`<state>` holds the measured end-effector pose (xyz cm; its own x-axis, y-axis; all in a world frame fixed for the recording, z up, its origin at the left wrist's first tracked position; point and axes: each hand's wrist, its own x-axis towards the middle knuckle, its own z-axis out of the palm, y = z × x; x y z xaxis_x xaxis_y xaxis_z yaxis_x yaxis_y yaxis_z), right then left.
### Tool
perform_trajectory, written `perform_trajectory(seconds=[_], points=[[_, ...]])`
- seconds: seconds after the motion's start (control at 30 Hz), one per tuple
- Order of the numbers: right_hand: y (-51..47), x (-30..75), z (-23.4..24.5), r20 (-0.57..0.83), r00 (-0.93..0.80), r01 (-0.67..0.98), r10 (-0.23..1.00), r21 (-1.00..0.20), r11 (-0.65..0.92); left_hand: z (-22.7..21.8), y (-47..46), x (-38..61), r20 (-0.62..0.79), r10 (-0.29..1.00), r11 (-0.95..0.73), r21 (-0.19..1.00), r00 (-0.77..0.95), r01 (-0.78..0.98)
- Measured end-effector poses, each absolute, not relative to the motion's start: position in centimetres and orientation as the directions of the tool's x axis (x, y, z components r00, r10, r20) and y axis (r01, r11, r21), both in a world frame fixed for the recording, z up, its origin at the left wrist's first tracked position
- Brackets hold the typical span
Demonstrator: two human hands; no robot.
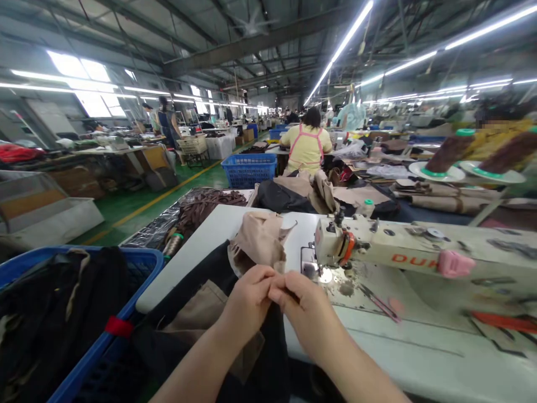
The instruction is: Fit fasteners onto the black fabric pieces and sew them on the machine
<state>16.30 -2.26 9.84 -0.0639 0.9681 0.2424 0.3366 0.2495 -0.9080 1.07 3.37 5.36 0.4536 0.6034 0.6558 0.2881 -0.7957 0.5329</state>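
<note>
My left hand (250, 296) and my right hand (305, 305) meet fingertip to fingertip, both closed in a pinch at the edge of a beige cloth piece (258, 238). The exact bit of cloth between the fingers is hidden. The beige piece stands bunched up on the white table (201, 240) and joins a black garment (213, 268) that hangs over the near edge. Another beige patch (201, 308) shows on the black cloth beside my left forearm. Just right of my hands is the head of a sewing machine (377, 246), its lamp lit by the needle.
Pink-handled scissors or snips (380, 302) lie on the machine bed. At the left stands a blue basket (155, 260) of dark garments. Thread cones (451, 151) stand at the right. A person in a yellow top (306, 148) sits ahead, beside another blue basket (249, 169).
</note>
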Motion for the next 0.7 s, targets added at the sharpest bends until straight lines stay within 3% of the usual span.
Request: perform_trajectory(seconds=[0.07,0.17,0.23,0.33,0.4,0.53,0.6,0.7], points=[[-3.2,16.2,9.3,0.248,-0.159,0.319,0.956,-0.903,0.287,5.0,3.4,0.8,0.714,0.562,-0.827,0.471,0.418,0.306],[-4.7,17.4,7.7,0.073,-0.248,0.241,0.966,-0.961,0.134,4.9,3.5,0.3,0.742,0.564,-0.819,0.448,0.363,0.357],[-5.3,19.2,6.0,0.005,-0.134,0.246,0.991,-0.969,0.038,5.0,3.7,0.1,0.746,0.577,-0.803,0.442,0.333,0.400],[-5.7,23.5,2.6,0.053,0.102,0.460,0.993,-0.888,0.000,5.1,4.0,-0.2,0.756,0.587,-0.785,0.444,0.289,0.432],[-5.9,26.9,0.2,0.202,0.192,0.670,0.960,-0.742,0.023,5.1,4.2,-0.3,0.759,0.596,-0.773,0.455,0.261,0.441],[-6.4,32.5,-3.8,0.512,0.206,0.956,0.834,-0.288,-0.060,5.1,4.4,-0.2,0.769,0.600,-0.757,0.458,0.218,0.467],[-6.7,34.1,-5.3,0.555,0.154,0.988,0.817,-0.110,-0.111,5.2,4.3,-0.1,0.786,0.582,-0.762,0.438,0.209,0.477],[-6.6,35.1,-7.2,0.552,0.121,0.991,0.825,-0.017,-0.133,5.4,4.2,0.0,0.812,0.542,-0.778,0.388,0.216,0.494]])
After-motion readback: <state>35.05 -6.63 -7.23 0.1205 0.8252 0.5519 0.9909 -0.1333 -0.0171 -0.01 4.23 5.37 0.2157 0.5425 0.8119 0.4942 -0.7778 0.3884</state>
